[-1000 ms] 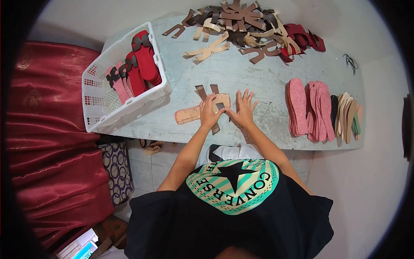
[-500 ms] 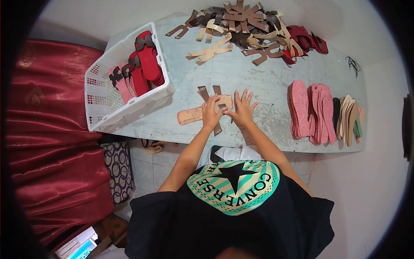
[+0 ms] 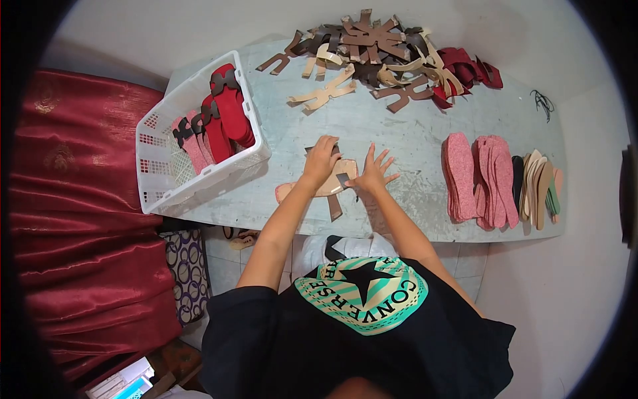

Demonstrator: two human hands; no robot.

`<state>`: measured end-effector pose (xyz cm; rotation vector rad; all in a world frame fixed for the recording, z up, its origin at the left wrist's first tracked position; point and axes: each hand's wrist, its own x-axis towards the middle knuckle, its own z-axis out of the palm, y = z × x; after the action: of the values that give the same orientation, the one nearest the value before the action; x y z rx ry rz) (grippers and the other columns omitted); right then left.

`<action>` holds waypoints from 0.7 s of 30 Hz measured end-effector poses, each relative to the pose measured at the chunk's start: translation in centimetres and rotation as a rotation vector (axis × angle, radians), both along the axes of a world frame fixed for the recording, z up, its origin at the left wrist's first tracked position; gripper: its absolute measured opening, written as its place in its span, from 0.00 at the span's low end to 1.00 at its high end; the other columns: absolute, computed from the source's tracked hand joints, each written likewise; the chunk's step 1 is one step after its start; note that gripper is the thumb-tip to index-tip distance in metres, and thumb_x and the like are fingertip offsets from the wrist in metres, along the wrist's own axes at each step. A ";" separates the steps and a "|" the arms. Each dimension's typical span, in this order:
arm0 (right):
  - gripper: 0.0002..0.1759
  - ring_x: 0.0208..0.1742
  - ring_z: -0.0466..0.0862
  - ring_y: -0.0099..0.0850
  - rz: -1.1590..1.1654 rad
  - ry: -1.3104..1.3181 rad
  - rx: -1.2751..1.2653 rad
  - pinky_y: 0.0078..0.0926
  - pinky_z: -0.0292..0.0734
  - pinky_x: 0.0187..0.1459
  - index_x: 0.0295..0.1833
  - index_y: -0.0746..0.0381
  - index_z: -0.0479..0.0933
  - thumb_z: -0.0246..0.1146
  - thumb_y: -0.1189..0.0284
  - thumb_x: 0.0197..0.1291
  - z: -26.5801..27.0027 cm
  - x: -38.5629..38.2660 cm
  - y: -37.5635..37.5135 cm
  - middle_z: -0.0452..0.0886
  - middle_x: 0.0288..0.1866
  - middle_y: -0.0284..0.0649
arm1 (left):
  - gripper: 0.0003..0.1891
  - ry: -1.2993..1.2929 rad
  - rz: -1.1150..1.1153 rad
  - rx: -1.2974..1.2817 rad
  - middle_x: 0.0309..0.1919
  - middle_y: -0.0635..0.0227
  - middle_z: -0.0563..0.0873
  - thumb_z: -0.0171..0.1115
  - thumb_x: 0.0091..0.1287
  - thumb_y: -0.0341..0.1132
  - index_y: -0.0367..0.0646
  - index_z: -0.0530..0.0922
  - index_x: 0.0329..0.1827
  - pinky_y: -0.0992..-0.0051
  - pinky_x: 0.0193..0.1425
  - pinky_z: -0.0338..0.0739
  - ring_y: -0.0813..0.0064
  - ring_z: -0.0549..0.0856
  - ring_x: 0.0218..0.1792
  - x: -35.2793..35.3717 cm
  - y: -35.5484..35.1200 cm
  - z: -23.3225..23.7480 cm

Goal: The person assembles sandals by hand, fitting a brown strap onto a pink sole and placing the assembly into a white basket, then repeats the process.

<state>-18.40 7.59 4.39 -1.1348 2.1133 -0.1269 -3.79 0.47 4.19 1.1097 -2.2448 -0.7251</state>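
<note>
A tan sandal sole point(image 3: 286, 191) lies bottom up on the table, with a dark brown cross-shaped strap point(image 3: 335, 207) under it. One strap end is folded over onto the sole near its right end. My left hand point(image 3: 321, 163) reaches across the sole to a strap end at its far edge, with the fingers bent together over it and partly hiding it. My right hand point(image 3: 373, 174) is beside the sole's right end. Its thumb rests at the folded strap end, and the other fingers are spread.
A white plastic basket point(image 3: 260, 154) at the left holds red and pink sandals. Brown, cream and red straps point(image 3: 375, 41) are heaped at the back. Pink glittery soles point(image 3: 493, 179) and other coloured soles point(image 3: 535, 183) stand at the right. A black cord point(image 3: 542, 103) lies near the wall.
My left hand has moved from the middle of the sole to the strap end at its far edge. My right hand stays by the folded strap end. The whole view has shifted slightly.
</note>
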 end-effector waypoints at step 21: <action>0.78 0.73 0.23 0.52 -0.046 -0.017 0.054 0.73 0.25 0.59 0.72 0.46 0.24 0.79 0.54 0.23 0.4 0.3 -0.2 0.22 0.73 0.53 | 0.10 -0.220 -0.203 0.269 0.29 0.56 0.80 0.69 0.47 0.34 0.37 0.78 0.26 0.66 0.37 0.74 0.56 0.80 0.33 0.2 -3.4 0.1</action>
<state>-18.12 7.34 4.79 -1.0503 2.1156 -0.1007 -3.56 -2.98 4.25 1.1422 -2.5274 -1.0600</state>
